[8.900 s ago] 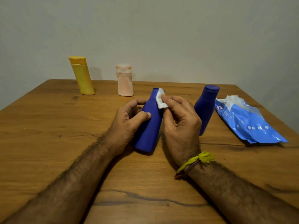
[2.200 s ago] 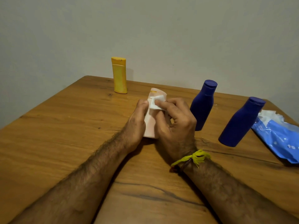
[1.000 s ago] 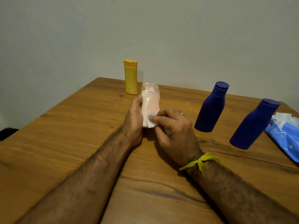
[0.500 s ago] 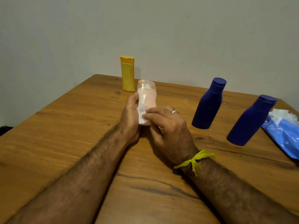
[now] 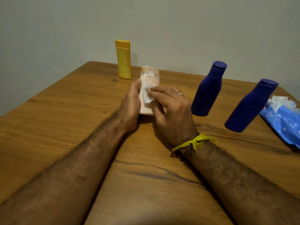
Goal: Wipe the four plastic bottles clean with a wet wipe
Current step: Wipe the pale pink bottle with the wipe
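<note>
The right hand's fingers (image 5: 155, 92) lie fairly straight and close together, pressing a small folded wet wipe (image 5: 147, 95) flat against the front of the pink bottle (image 5: 148, 88); the thumb runs lower along the bottle's side, and whether it also pins the wipe's lower edge cannot be told. The right hand (image 5: 172, 109) itself sits just right of the bottle, wrist low to the table (image 5: 65, 111), with a yellow thread (image 5: 194, 142) tied round the wrist. The left hand (image 5: 131, 103) steadies the bottle from its other side: the thumb lies up along the near left edge, and the remaining fingers are hidden behind the bottle, so their grip cannot be read for certain. The pink bottle stands upright on the table between both hands, cap on.

As for progress, the wipe sits at mid-body, so this bottle is judged to be partway through its cleaning. The 2 blue bottles, the nearer blue bottle (image 5: 207, 91) and the far-right blue bottle (image 5: 250, 108), stand apart to the right, untouched at this moment; nothing visible proves them clean or dirty. The yellow bottle (image 5: 123, 60) stands behind the pink one near the wall, out of reach of either hand, and probably awaits its turn. The pack of wipes (image 5: 284, 120) lies at the right edge, open.
</note>
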